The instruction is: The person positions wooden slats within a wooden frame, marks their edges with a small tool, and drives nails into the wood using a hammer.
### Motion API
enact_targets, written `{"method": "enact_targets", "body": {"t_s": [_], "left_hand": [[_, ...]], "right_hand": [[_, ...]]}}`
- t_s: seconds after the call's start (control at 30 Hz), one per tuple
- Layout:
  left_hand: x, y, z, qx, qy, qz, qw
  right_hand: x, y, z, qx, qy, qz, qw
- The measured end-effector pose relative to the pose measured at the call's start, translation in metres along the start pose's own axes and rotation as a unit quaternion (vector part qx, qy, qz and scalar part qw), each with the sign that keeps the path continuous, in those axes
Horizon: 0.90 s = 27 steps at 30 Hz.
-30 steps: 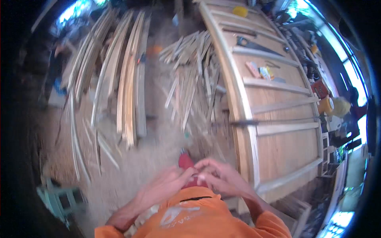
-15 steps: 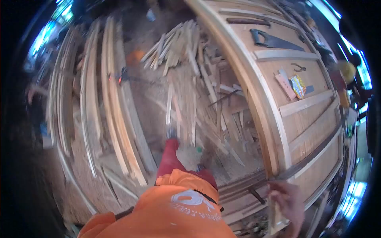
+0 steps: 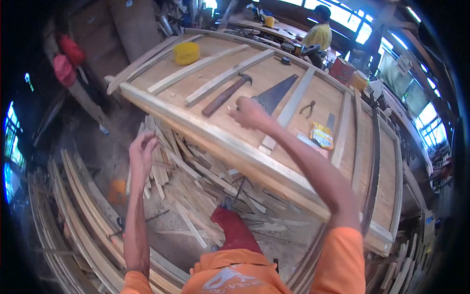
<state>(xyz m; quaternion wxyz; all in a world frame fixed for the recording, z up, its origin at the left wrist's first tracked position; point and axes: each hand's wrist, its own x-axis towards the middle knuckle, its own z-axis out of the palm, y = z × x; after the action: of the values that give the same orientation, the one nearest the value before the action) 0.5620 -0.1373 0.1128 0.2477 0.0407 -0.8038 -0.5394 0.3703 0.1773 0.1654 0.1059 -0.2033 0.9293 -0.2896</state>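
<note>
My right hand (image 3: 250, 113) is over the framed wooden panel (image 3: 183, 120), its fingers bent together. Beneath it, the handle of a hand saw (image 3: 280, 94) is mostly hidden; I cannot tell whether the hand touches it. A small pale bit shows at the fingertips, too small to name. To the left of this hand lies a claw hammer (image 3: 226, 94) with a wooden handle. My left hand (image 3: 142, 153) is raised in front of the panel's near edge, thumb and fingers drawn together. Whatever it may hold is hidden.
On the panel are pliers (image 3: 307, 109), a yellow packet (image 3: 321, 135), a yellow round container (image 3: 186, 53) and a small dark object (image 3: 286, 61). Scrap strips (image 3: 196, 179) litter the floor by my legs. Long boards (image 3: 83, 196) lie left. A person in yellow (image 3: 318, 36) is behind.
My view has swung toward the panel. My right hand has gone from the panel's near corner to beside the saw and hammer. My left hand has come into view.
</note>
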Motion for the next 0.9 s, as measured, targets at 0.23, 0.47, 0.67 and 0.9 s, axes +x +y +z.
{"method": "enact_targets", "body": {"t_s": [0.23,0.47,0.67,0.9], "left_hand": [[0.162,0.057,0.087,-0.086,-0.141,0.016,0.986],[0.326,0.012,0.126,-0.108,-0.242,-0.019,0.964],[0.546,-0.06,0.312,-0.149,-0.347,0.072,0.923],[0.695,-0.127,0.543,-0.043,-0.381,0.215,0.898]], "right_hand": [[0.212,0.064,0.085,-0.058,0.159,0.038,0.985],[0.238,0.062,0.076,-0.009,0.102,0.134,0.986],[0.213,0.098,0.035,0.414,0.076,0.215,0.881],[0.179,0.039,0.002,0.597,0.073,0.342,0.722]]}}
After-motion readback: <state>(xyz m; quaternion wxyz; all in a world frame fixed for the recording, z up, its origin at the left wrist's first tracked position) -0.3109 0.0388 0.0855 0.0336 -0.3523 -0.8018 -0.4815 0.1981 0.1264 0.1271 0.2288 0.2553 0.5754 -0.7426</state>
